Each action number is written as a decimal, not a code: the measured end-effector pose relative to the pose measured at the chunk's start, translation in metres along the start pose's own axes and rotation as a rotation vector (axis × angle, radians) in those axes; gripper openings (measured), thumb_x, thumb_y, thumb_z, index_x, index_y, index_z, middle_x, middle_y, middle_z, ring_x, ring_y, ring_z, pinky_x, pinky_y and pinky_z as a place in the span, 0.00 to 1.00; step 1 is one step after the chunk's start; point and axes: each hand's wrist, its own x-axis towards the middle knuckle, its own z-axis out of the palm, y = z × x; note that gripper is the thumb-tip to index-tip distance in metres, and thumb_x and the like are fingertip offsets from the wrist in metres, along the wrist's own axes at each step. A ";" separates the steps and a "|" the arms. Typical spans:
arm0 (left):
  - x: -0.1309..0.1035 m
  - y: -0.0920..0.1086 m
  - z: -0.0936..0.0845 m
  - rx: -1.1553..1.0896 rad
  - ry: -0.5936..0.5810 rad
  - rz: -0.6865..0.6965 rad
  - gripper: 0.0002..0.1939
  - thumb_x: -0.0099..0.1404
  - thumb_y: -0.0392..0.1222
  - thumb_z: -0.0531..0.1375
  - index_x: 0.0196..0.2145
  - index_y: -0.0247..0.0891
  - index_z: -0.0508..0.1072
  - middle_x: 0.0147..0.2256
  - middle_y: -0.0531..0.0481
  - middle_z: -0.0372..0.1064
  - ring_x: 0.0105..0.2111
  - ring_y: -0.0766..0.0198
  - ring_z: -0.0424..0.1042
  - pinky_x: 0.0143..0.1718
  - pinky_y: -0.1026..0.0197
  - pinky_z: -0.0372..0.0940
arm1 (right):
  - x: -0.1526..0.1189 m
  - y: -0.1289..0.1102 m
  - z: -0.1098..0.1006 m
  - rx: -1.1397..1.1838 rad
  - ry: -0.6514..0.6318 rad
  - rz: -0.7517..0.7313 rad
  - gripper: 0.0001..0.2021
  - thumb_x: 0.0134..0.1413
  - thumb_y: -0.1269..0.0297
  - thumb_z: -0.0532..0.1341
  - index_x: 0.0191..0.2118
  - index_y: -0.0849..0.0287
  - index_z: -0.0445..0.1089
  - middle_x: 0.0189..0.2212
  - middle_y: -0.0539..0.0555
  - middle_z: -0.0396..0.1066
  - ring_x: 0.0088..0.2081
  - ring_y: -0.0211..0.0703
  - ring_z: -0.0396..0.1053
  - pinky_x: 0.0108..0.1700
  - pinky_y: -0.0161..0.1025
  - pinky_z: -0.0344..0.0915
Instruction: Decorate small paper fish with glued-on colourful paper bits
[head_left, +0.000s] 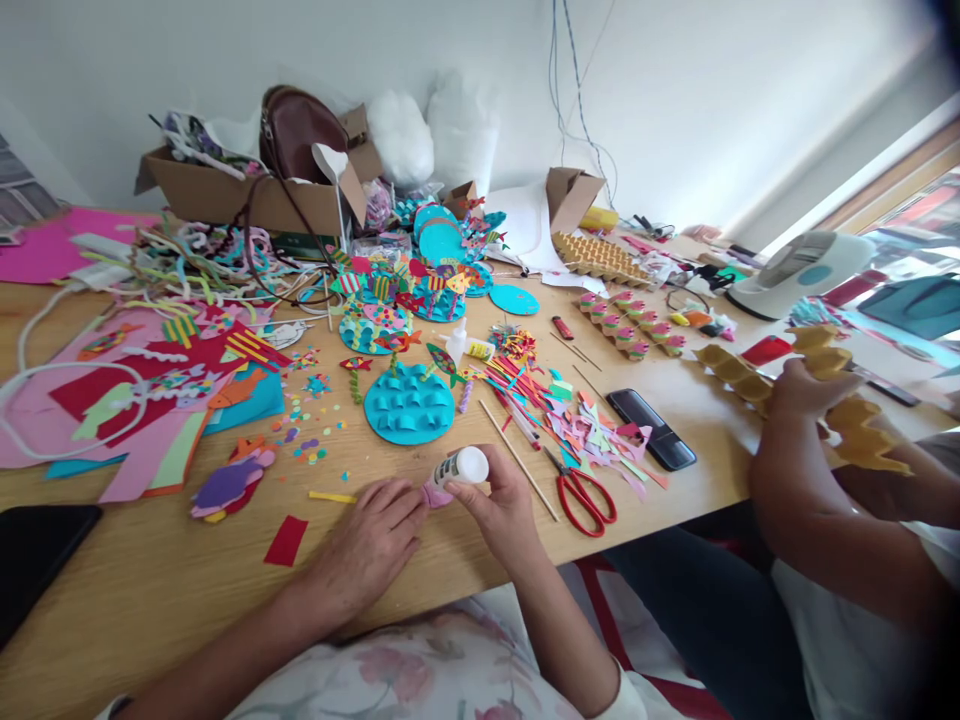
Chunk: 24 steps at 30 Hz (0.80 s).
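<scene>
My right hand (pixel 499 505) is closed around a white glue bottle (pixel 465 466), which tilts with its base up and its other end down at a small pink piece (pixel 437 496). Fingers of my left hand (pixel 375 540) are bent over the edge of that piece and hold it against the table. Its material and full outline are partly hidden. Left of my hands lie a red paper rectangle (pixel 286 540) and a yellow strip (pixel 332 496). Beyond them sits a blue disc (pixel 409 405) covered with curled paper loops.
Red-handled scissors (pixel 585 500), a wooden stick (pixel 517 460) and a phone (pixel 651 428) lie to the right, near paper scraps (pixel 592 425). A purple cut-out (pixel 229 485) is at left. Another person's hands (pixel 806 390) hold yellow egg carton (pixel 862 430) at far right.
</scene>
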 end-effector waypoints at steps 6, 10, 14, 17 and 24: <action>-0.001 0.000 0.000 -0.006 0.009 0.010 0.18 0.60 0.32 0.55 0.49 0.35 0.65 0.45 0.48 0.68 0.49 0.57 0.60 0.51 0.52 0.56 | 0.002 0.007 0.001 0.005 -0.005 0.016 0.09 0.47 0.58 0.62 0.29 0.57 0.64 0.23 0.47 0.63 0.27 0.38 0.61 0.30 0.34 0.58; 0.000 0.000 -0.001 -0.010 0.001 0.008 0.18 0.60 0.32 0.56 0.49 0.34 0.65 0.46 0.48 0.68 0.49 0.57 0.60 0.51 0.52 0.56 | 0.003 0.007 -0.001 0.003 0.019 0.013 0.09 0.47 0.59 0.63 0.30 0.57 0.64 0.24 0.47 0.63 0.28 0.38 0.61 0.31 0.34 0.58; 0.001 0.001 -0.001 -0.011 0.007 0.004 0.17 0.60 0.32 0.55 0.48 0.35 0.66 0.45 0.48 0.68 0.49 0.57 0.60 0.51 0.52 0.56 | 0.003 0.003 0.001 -0.017 0.010 -0.020 0.09 0.46 0.59 0.63 0.29 0.58 0.64 0.23 0.47 0.63 0.27 0.37 0.61 0.30 0.34 0.58; 0.001 0.001 -0.001 -0.014 0.007 0.002 0.18 0.60 0.31 0.55 0.49 0.35 0.65 0.45 0.48 0.68 0.49 0.57 0.60 0.51 0.52 0.56 | 0.004 0.004 0.001 -0.013 0.020 -0.018 0.09 0.46 0.60 0.63 0.29 0.58 0.65 0.23 0.47 0.63 0.26 0.37 0.61 0.29 0.34 0.58; 0.000 0.000 -0.001 -0.026 -0.006 0.005 0.17 0.58 0.31 0.57 0.47 0.37 0.66 0.46 0.50 0.67 0.49 0.57 0.60 0.51 0.51 0.56 | 0.002 0.015 -0.015 0.020 0.052 0.007 0.07 0.47 0.63 0.63 0.33 0.57 0.66 0.27 0.48 0.66 0.30 0.39 0.64 0.33 0.35 0.60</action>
